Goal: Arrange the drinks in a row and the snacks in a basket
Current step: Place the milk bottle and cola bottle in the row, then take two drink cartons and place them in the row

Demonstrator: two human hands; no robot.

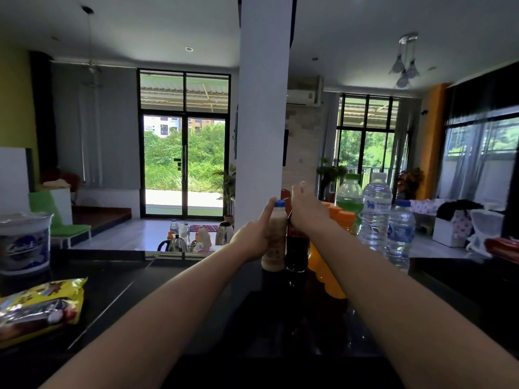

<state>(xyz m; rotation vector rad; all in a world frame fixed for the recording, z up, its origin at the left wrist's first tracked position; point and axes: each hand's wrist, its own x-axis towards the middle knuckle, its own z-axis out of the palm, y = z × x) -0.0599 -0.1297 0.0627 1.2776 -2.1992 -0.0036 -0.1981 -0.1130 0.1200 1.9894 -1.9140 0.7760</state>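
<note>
- Beige milk bottle [274, 240] with a blue cap stands upright on the glossy black counter [112, 276]. Its long axis is vertical, cap up, at the left end of the drinks.
- Left hand [252, 237] curls round its body, forefinger stretched up toward the cap.
- Dark cola bottle [297, 248], red-capped, stands upright just beside it on the right.
- Right hand [304, 211] covers the cola bottle's neck; its fingers are blurred, so I cannot tell whether it grips.
- Orange bottles [320, 265] are partly hidden behind the right forearm.
- Green bottle [349, 197] and 2 clear ribbed water bottles [375, 214] stand farther right.
- Crinkled yellow snack bag [42, 307] is cut off at the left edge, with a white plastic tub [25, 242] behind it.
</note>
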